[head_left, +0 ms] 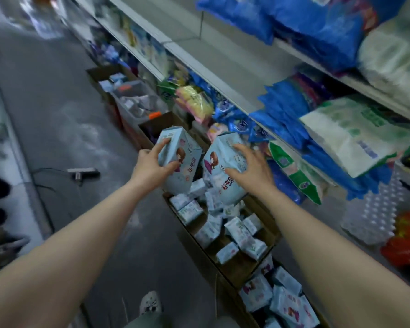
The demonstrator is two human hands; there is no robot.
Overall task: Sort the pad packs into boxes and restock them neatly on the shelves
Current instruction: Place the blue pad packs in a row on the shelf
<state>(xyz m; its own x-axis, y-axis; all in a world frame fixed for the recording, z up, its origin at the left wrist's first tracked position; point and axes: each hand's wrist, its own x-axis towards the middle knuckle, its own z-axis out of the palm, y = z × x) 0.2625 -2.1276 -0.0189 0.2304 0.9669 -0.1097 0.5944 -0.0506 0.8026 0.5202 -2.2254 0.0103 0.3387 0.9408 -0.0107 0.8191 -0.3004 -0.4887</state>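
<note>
- Shelves along the right carry blue and white bagged goods.
- Cardboard box on the floor holds loose small pale-blue pad packs.
- Nearer box holds larger packs.
- Left hand grips one pale-blue pack; right hand grips another, both above the box.

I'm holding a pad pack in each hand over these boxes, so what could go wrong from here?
The right hand only spreads over its pack, so it might slip into the box of smaller packs below. The left hand grips its pack near one end; it could tip.
</note>
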